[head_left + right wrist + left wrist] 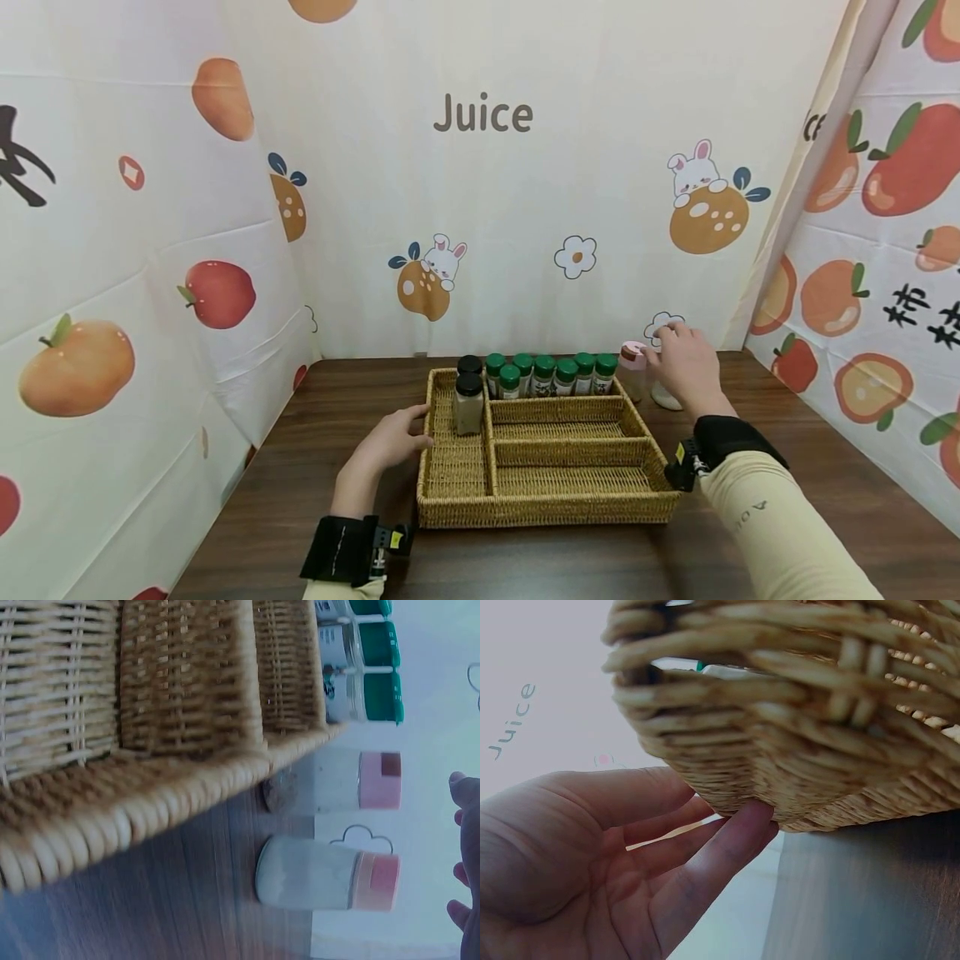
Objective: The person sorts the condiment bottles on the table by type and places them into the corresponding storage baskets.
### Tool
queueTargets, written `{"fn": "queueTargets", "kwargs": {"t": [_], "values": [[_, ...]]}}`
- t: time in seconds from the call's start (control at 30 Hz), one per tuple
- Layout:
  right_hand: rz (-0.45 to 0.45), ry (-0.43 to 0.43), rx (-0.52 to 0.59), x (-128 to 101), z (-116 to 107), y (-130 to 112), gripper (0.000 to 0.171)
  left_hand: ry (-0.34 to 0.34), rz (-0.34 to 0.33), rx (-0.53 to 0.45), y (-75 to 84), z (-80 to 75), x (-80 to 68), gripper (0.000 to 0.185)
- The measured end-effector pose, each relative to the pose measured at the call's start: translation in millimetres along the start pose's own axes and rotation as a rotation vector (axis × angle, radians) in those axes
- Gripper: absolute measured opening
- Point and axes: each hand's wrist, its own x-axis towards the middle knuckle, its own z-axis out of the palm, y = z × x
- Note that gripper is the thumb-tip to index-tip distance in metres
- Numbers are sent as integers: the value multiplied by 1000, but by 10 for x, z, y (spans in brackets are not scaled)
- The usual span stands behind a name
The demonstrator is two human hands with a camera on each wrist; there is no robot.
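Note:
A woven wicker basket (555,510) with several compartments sits on the dark wooden table. My left hand (386,442) is at its left side, with extended fingers touching the outer wall in the left wrist view. Two black-lidded spice jars (468,408) stand in the left compartment, and several green-lidded jars (543,379) fill the back one. Right of the basket are two pink-lidded glass jars, one (341,780) near its corner and another (307,874) holding something white. My right hand (686,367) hovers above the white-filled jar, apart from both lids in the right wrist view.
Two front compartments of the basket (570,479) show bare woven bottoms. Printed cloth (487,192) with fruit and rabbits hangs behind the table (337,383) and along both sides. Black straps with small cameras (731,437) circle both wrists.

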Motion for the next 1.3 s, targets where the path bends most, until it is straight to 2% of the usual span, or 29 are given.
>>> {"fn": "queueTargets", "kwargs": {"t": [0.37,0.6,0.97,1.1,1.3], "values": [[54,66,41,-65,54,373,39,4,-1,-2,9,4,-7,61],[100,30,63,-124,95,548,42,-10,-3,-28,21,14,7,61],[130,69,157,-120,306,614,40,7,8,19,3,-14,0,60],[140,75,182,-109,346,622,39,6,13,3,-6,-9,-5,60],[166,39,200,-92,366,629,37,-9,11,-24,1,10,7,61]]}}
